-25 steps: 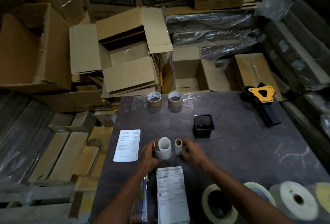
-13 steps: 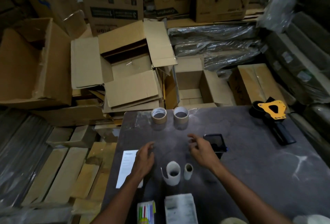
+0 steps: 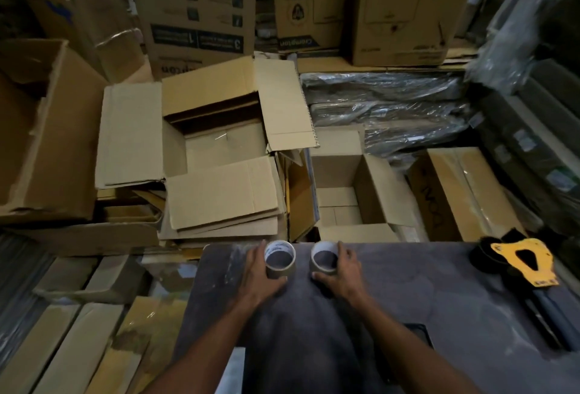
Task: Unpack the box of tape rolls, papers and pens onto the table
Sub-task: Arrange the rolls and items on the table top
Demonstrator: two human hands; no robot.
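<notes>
Tape rolls: both hands now on the two brown rolls at the table's [image 3: 392, 284] far edge. Half a second ago the hands were mid-table, clear of the small white cores, which are now out of view as the camera tilted up. Left hand [image 3: 262, 274] wraps the left brown tape roll [image 3: 280, 260], fingers curled round its side. Right hand [image 3: 340, 273] grips the right brown tape roll [image 3: 324, 260] the same way. Both rolls upright on the table, near each other, not touching. Yellow tape dispenser [image 3: 522, 260] sits far right, untouched. Looks like repositioning of unpacked items, not fresh unpacking; open cardboard box [image 3: 345, 186] beyond the table shows nothing inside.
</notes>
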